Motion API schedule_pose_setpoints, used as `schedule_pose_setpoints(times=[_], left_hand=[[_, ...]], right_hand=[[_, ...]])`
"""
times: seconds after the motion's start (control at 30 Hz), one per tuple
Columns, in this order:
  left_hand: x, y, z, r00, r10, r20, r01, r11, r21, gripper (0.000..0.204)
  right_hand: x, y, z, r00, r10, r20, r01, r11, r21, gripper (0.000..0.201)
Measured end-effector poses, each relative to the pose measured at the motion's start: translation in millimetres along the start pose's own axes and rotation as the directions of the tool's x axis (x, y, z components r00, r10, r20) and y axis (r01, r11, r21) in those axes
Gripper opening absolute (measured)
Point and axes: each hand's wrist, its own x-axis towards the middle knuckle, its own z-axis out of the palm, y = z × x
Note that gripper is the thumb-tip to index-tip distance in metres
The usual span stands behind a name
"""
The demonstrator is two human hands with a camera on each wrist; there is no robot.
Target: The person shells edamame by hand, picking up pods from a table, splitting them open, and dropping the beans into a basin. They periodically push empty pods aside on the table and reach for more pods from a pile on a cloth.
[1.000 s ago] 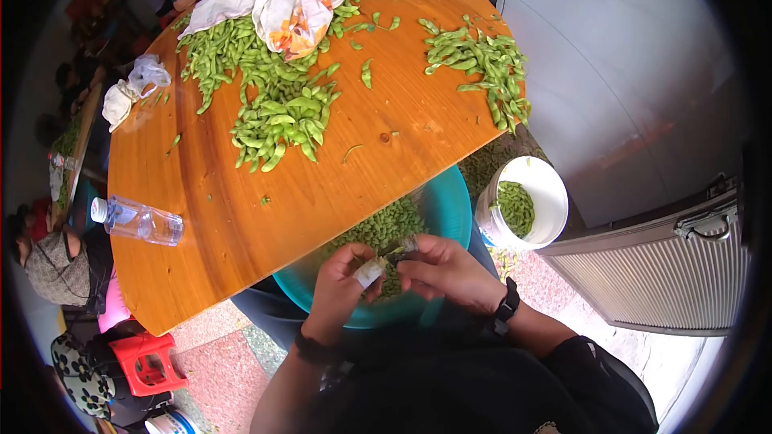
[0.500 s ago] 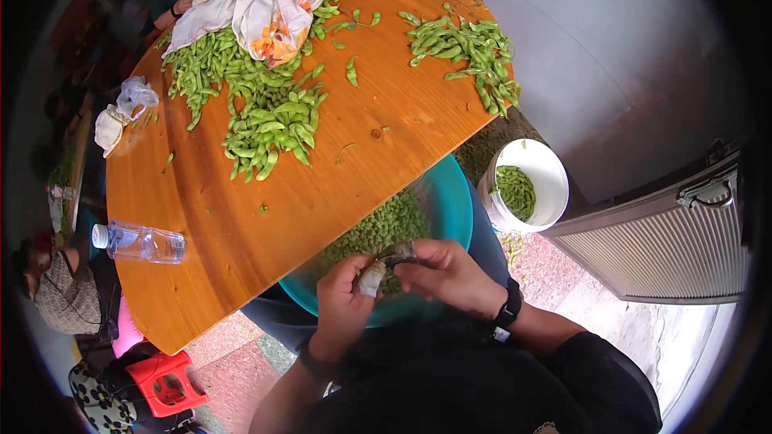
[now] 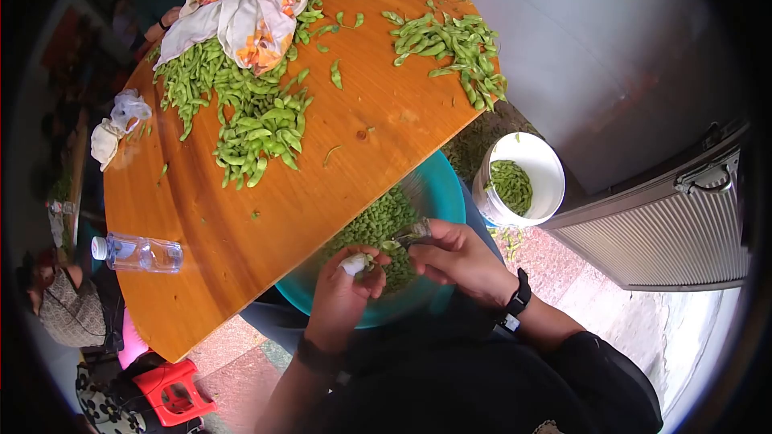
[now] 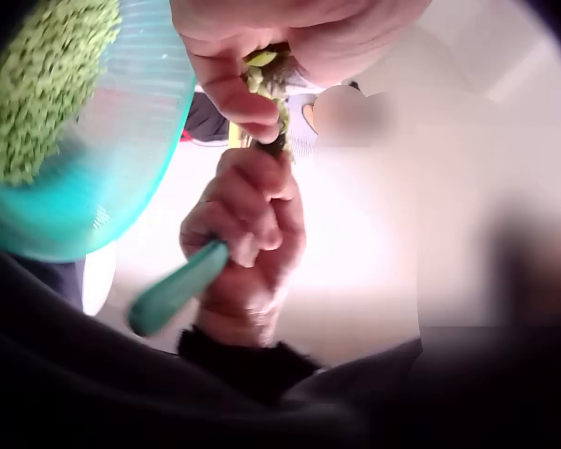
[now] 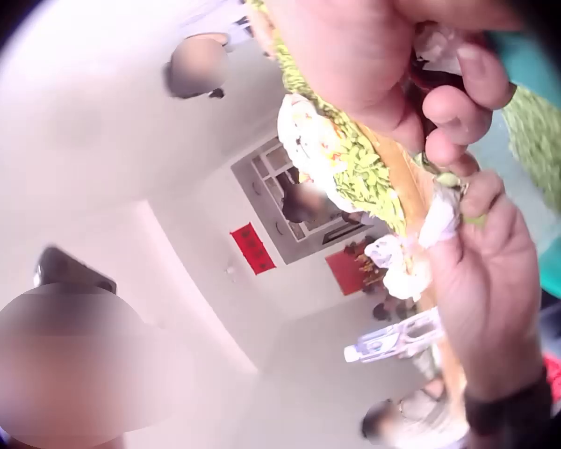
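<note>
Both hands work close together over a teal basin (image 3: 458, 193) of shelled green beans (image 3: 376, 221). My left hand (image 3: 339, 293), its thumb wrapped in white (image 3: 354, 264), pinches a small green bean pod (image 4: 262, 58). A short gap separates it from my right hand (image 3: 466, 261) in the head view. The right fingers curl round a tool whose teal handle (image 4: 178, 288) sticks out below the fist in the left wrist view; its working end is hidden. Something dark and shiny (image 3: 414, 231) shows at the right thumb and forefinger.
A wooden table (image 3: 322, 193) reaches over the basin, carrying heaped pods (image 3: 261, 133), a floral cloth (image 3: 253, 16) and a water bottle (image 3: 138, 253). To the right stands a white bucket (image 3: 547, 173) holding green pods or hulls. A red stool (image 3: 175, 394) is at lower left.
The hands have drawn slightly apart, the right one moving up and to the right. The table and the things on it have shifted left in view as the head turned.
</note>
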Motion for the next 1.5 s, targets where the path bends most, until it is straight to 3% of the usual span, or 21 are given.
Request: schedule_pose_setpoints(times=[0.1,0.17,0.23,0.27,0.33,0.43,0.5,0.53,0.6,0.7,0.73,0.77,0.83,0.93,1.17,1.23,1.37,1.4,1.43,1.47,1.5], left_hand=[[7.4,-10.0,-4.6,0.999,-0.009,0.046,0.013,0.997,-0.077,0.017],[9.0,-11.3,2.2,0.999,-0.006,0.052,0.011,0.996,-0.086,0.019],[6.9,-10.8,14.7,0.997,0.083,0.009,-0.083,0.982,0.169,0.025],[6.8,-12.5,16.8,0.996,0.091,0.001,-0.089,0.982,0.165,0.025],[6.3,-14.9,19.8,0.989,0.147,0.031,-0.147,0.905,0.400,0.030],[7.2,-13.4,24.5,0.993,0.115,-0.005,-0.101,0.889,0.446,0.031],[7.8,-15.6,26.4,0.990,0.138,0.011,-0.127,0.878,0.461,0.031],[8.7,-17.0,27.3,0.987,0.155,0.038,-0.154,0.865,0.478,0.031],[9.1,-21.5,28.4,0.991,0.126,0.046,-0.134,0.896,0.423,0.032],[7.3,-22.7,38.8,0.993,0.107,0.060,-0.121,0.933,0.339,0.031],[6.5,-21.9,41.4,0.991,0.118,0.058,-0.130,0.941,0.314,0.031],[7.6,-21.4,40.0,0.991,0.123,0.054,-0.134,0.941,0.310,0.031],[10.4,-22.0,32.8,0.995,0.037,-0.088,-0.022,0.986,0.163,0.027],[17.5,-22.9,16.7,0.996,0.041,-0.080,-0.041,0.999,0.002,0.024],[15.6,-20.7,7.5,0.999,0.053,0.012,-0.050,0.982,-0.181,0.031],[14.1,-18.1,13.1,0.999,0.011,-0.033,-0.022,0.927,-0.373,0.038],[14.1,-13.7,19.6,0.995,0.092,0.029,-0.073,0.911,-0.406,0.046],[8.0,-6.0,24.7,0.993,0.115,0.036,-0.120,0.969,0.217,0.050],[3.7,0.4,29.5,0.990,0.131,0.054,-0.127,0.644,0.755,0.053],[6.0,-5.8,27.9,0.990,0.133,0.054,-0.127,0.645,0.753,0.053],[11.3,-18.4,24.3,0.991,0.112,0.070,-0.127,0.950,0.284,0.056]], right_hand=[[1.1,4.2,-4.2,0.996,-0.070,-0.048,0.063,0.989,-0.134,0.008],[9.0,17.4,-7.5,0.923,-0.377,-0.077,0.329,0.876,-0.352,0.010],[13.7,21.4,-10.6,0.929,-0.367,-0.054,0.320,0.866,-0.384,0.015],[19.7,28.8,-12.8,0.925,-0.379,-0.037,0.335,0.856,-0.394,0.017],[23.2,32.6,-11.4,0.921,-0.389,-0.011,0.352,0.845,-0.403,0.019],[20.6,24.2,-5.8,0.891,-0.452,0.041,0.398,0.734,-0.550,0.023],[17.0,17.9,-3.4,0.851,-0.519,0.086,0.418,0.569,-0.708,0.024],[18.3,18.6,-3.9,0.851,-0.517,0.093,0.421,0.567,-0.708,0.024],[23.0,22.3,-7.0,0.771,-0.623,0.130,0.474,0.426,-0.770,0.021],[31.0,23.2,-13.6,0.755,-0.642,0.132,0.465,0.382,-0.799,0.020],[31.5,23.2,-13.9,0.755,-0.641,0.140,0.468,0.377,-0.799,0.020],[31.4,24.3,-13.3,0.781,-0.617,0.099,0.458,0.457,-0.762,0.020],[30.0,23.9,-11.1,0.809,-0.584,0.066,0.444,0.534,-0.719,0.020],[25.1,11.8,-6.7,0.863,-0.495,-0.098,0.356,0.735,-0.577,0.019],[24.0,11.0,-10.7,0.885,-0.458,-0.077,0.375,0.803,-0.463,0.009],[27.8,16.5,-15.7,0.873,-0.485,-0.053,0.382,0.748,-0.542,0.009],[29.0,14.9,-3.9,0.907,-0.421,0.029,0.335,0.676,-0.656,0.011],[32.5,18.1,1.0,0.879,-0.464,0.110,0.391,0.569,-0.723,0.017],[35.5,20.4,5.9,0.847,-0.495,0.195,0.443,0.452,-0.774,0.023],[37.6,21.1,10.4,0.856,-0.478,0.197,0.452,0.507,-0.734,0.032],[40.1,22.0,9.3,0.857,-0.476,0.200,0.453,0.506,-0.735,0.032]])
